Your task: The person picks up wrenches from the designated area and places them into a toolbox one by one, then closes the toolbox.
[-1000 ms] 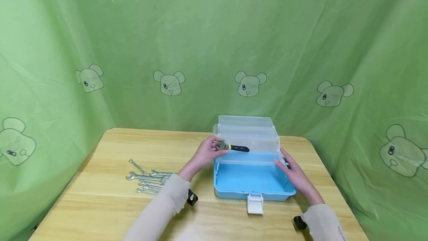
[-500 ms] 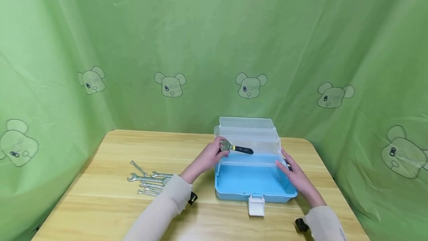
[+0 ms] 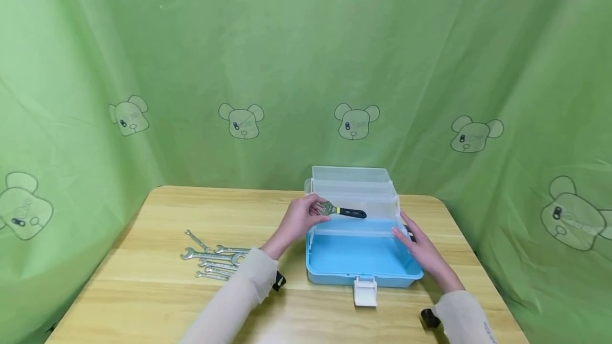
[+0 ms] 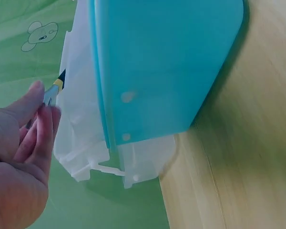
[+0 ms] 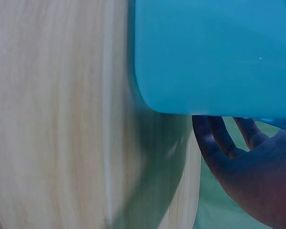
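My left hand pinches an adjustable wrench by its metal head, between thumb and fingertips. Its black handle with a yellow band points right, in front of the raised trays. In the left wrist view the same hand is beside the box, with the wrench partly hidden. The light-blue toolbox stands with its translucent trays lifted at the back. My right hand holds the toolbox's right side, thumb at the tray edge, fingers along the outside. A black-and-yellow bit shows beside the right thumb.
Several silver wrenches lie in a loose pile on the wooden table, left of the left forearm. The box's white latch hangs down at its front. A green curtain surrounds the table's back and sides.
The adjustable wrench has moved slightly right across the front of the trays, with my left hand following only a little. My right hand stays on the toolbox's side.
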Demonstrator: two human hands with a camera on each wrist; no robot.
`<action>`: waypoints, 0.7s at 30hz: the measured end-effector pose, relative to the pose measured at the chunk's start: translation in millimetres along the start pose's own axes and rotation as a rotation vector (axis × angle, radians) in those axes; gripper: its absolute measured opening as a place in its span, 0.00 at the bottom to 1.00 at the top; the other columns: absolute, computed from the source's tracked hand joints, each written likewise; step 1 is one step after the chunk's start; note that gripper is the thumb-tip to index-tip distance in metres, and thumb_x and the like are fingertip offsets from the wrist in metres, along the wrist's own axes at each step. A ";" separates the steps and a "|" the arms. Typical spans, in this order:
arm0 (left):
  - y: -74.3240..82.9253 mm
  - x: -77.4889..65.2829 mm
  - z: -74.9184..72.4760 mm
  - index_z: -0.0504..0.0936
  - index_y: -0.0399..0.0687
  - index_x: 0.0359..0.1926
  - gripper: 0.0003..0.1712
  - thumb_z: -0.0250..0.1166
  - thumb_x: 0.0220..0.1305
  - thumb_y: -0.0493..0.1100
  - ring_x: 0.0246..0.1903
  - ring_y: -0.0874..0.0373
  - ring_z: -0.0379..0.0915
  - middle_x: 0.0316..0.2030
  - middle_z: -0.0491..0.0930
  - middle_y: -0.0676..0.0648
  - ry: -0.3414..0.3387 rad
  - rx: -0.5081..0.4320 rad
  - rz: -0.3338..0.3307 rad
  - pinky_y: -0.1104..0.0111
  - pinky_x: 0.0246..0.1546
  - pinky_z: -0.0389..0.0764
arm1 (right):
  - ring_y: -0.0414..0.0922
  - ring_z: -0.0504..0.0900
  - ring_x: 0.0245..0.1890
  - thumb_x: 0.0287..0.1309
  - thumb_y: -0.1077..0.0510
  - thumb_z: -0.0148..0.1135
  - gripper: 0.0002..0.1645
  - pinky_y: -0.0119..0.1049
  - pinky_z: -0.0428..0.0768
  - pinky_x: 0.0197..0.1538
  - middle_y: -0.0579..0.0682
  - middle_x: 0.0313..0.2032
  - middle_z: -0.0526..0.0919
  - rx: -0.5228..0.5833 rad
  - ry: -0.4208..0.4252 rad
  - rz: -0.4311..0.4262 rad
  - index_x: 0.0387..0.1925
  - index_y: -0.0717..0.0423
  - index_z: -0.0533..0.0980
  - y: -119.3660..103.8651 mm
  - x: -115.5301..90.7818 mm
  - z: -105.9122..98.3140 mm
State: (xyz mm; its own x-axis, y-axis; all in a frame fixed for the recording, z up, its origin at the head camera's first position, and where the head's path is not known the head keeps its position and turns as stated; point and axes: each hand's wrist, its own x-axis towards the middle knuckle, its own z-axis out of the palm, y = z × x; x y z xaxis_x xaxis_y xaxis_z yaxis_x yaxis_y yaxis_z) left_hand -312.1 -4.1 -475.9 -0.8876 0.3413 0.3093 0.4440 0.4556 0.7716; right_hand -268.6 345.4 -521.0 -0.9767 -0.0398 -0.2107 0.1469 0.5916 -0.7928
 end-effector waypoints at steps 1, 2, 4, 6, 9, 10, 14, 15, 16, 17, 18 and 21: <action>-0.2 1.2 0.9 0.84 0.43 0.55 0.24 0.78 0.59 0.43 0.33 0.65 0.79 0.38 0.87 0.49 0.007 0.015 0.002 0.77 0.36 0.83 | 0.74 0.40 0.79 0.68 0.22 0.47 0.54 0.79 0.51 0.71 0.63 0.83 0.35 -0.002 0.001 -0.001 0.81 0.26 0.30 -0.1 0.3 -0.2; -0.3 2.6 1.9 0.84 0.44 0.55 0.23 0.78 0.59 0.44 0.32 0.66 0.78 0.37 0.87 0.49 0.014 0.037 0.005 0.77 0.35 0.82 | 0.74 0.41 0.79 0.68 0.22 0.47 0.54 0.79 0.52 0.71 0.63 0.83 0.36 -0.006 0.002 -0.004 0.81 0.26 0.31 -0.2 0.6 -0.3; 0.5 5.3 3.5 0.84 0.44 0.54 0.23 0.77 0.59 0.45 0.33 0.64 0.78 0.37 0.87 0.49 0.028 0.086 0.012 0.76 0.35 0.82 | 0.75 0.42 0.78 0.69 0.22 0.47 0.54 0.79 0.53 0.71 0.64 0.83 0.36 -0.010 0.005 -0.011 0.82 0.28 0.31 -0.1 1.7 -0.5; 1.8 7.7 4.9 0.85 0.44 0.54 0.22 0.77 0.60 0.46 0.34 0.62 0.79 0.38 0.87 0.49 0.042 0.143 0.018 0.75 0.37 0.82 | 0.75 0.43 0.78 0.69 0.23 0.47 0.54 0.79 0.54 0.71 0.64 0.82 0.37 -0.013 0.008 -0.018 0.82 0.28 0.31 0.0 2.7 -0.6; 2.1 10.4 7.4 0.85 0.44 0.53 0.23 0.77 0.60 0.47 0.39 0.58 0.82 0.40 0.88 0.48 0.059 0.209 0.033 0.72 0.41 0.84 | 0.75 0.44 0.78 0.69 0.23 0.47 0.54 0.79 0.54 0.71 0.65 0.82 0.38 -0.014 0.012 -0.021 0.82 0.29 0.31 0.6 3.6 -0.8; 1.4 11.1 8.5 0.85 0.45 0.53 0.23 0.77 0.60 0.48 0.41 0.57 0.82 0.42 0.88 0.48 0.065 0.228 0.040 0.72 0.42 0.84 | 0.75 0.44 0.78 0.69 0.23 0.47 0.55 0.79 0.54 0.71 0.65 0.82 0.38 -0.013 0.012 -0.021 0.82 0.30 0.32 0.8 3.7 -0.8; -2.2 11.9 12.8 0.86 0.47 0.53 0.24 0.76 0.59 0.51 0.46 0.56 0.79 0.46 0.89 0.49 0.079 0.289 0.059 0.68 0.47 0.82 | 0.75 0.43 0.78 0.69 0.22 0.47 0.55 0.79 0.53 0.71 0.64 0.83 0.37 -0.012 0.009 -0.016 0.82 0.30 0.31 1.8 3.1 -1.1; -3.2 11.9 13.7 0.86 0.47 0.53 0.24 0.76 0.59 0.51 0.46 0.56 0.79 0.46 0.89 0.50 0.083 0.302 0.060 0.67 0.48 0.82 | 0.75 0.42 0.78 0.69 0.22 0.47 0.55 0.79 0.53 0.71 0.64 0.83 0.36 -0.012 0.008 -0.015 0.82 0.29 0.31 1.9 2.8 -1.2; -4.3 11.9 14.7 0.86 0.47 0.53 0.24 0.76 0.59 0.52 0.47 0.56 0.78 0.47 0.90 0.50 0.084 0.314 0.060 0.67 0.49 0.81 | 0.75 0.42 0.78 0.69 0.22 0.47 0.55 0.79 0.52 0.71 0.64 0.83 0.36 -0.012 0.005 -0.013 0.82 0.29 0.31 1.9 2.5 -1.2; -5.1 11.9 15.6 0.86 0.48 0.53 0.24 0.76 0.58 0.52 0.47 0.56 0.77 0.47 0.89 0.50 0.084 0.325 0.057 0.66 0.50 0.80 | 0.75 0.42 0.78 0.69 0.22 0.47 0.54 0.79 0.52 0.71 0.63 0.83 0.36 -0.011 0.004 -0.011 0.82 0.28 0.31 1.8 2.1 -1.2; -6.0 12.1 16.4 0.87 0.47 0.53 0.24 0.77 0.58 0.53 0.47 0.56 0.77 0.48 0.89 0.50 0.085 0.333 0.054 0.66 0.50 0.80 | 0.75 0.41 0.78 0.69 0.22 0.47 0.54 0.79 0.52 0.71 0.63 0.83 0.35 -0.012 0.002 -0.009 0.82 0.27 0.31 1.8 1.9 -1.2; -8.5 12.9 18.4 0.87 0.47 0.52 0.25 0.77 0.57 0.53 0.46 0.56 0.77 0.47 0.89 0.50 0.095 0.364 0.049 0.66 0.50 0.79 | 0.75 0.42 0.78 0.69 0.22 0.47 0.54 0.79 0.52 0.71 0.63 0.83 0.36 -0.012 0.001 -0.008 0.81 0.26 0.31 1.1 1.2 -1.1</action>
State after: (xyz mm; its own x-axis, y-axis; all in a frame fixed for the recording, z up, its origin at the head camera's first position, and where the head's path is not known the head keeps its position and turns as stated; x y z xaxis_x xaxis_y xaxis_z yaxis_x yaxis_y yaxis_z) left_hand -325.1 11.6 -488.7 -0.8641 0.2996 0.4045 0.4854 0.7087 0.5120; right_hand -269.8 346.9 -521.5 -0.9780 -0.0436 -0.2038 0.1373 0.6012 -0.7872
